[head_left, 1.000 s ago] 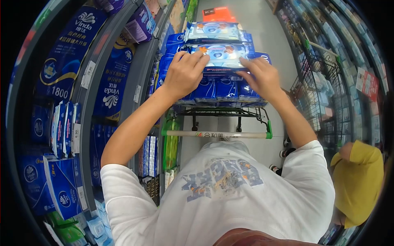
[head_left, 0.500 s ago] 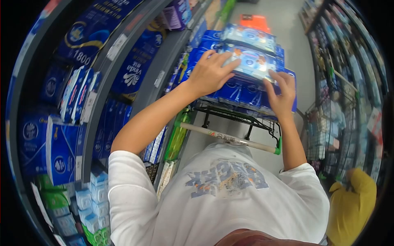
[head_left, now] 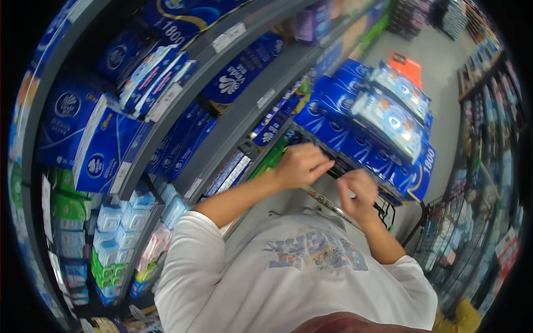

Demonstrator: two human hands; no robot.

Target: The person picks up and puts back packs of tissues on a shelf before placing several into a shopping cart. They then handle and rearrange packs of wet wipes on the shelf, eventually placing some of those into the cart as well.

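My left hand (head_left: 304,166) hovers above the near edge of the shopping cart, loosely curled and slightly blurred, with nothing seen in it. Close to its right, my right hand (head_left: 358,191) is curled into a loose fist, also without anything visible inside. Below them runs the cart handle (head_left: 327,206), partly covered by my hands. Beyond lie two white-and-blue packs of wipes: a nearer wipes pack (head_left: 388,123) and a farther wipes pack (head_left: 401,89). They rest on blue tissue packs (head_left: 355,141) stacked in the cart. Both hands are apart from the packs.
Shelves on the left hold blue Vinda tissue packs (head_left: 108,150), upright wipes packs (head_left: 155,80) and light-blue packs (head_left: 114,222). An orange item (head_left: 406,69) is at the cart's far end. Wire baskets (head_left: 444,238) stand on the right. A person's yellow clothing (head_left: 466,317) shows at the lower right.
Both hands have left the wipes packs, drawn back towards my body and curled. The view has turned, so the cart appears farther right and more of the left shelf shows.
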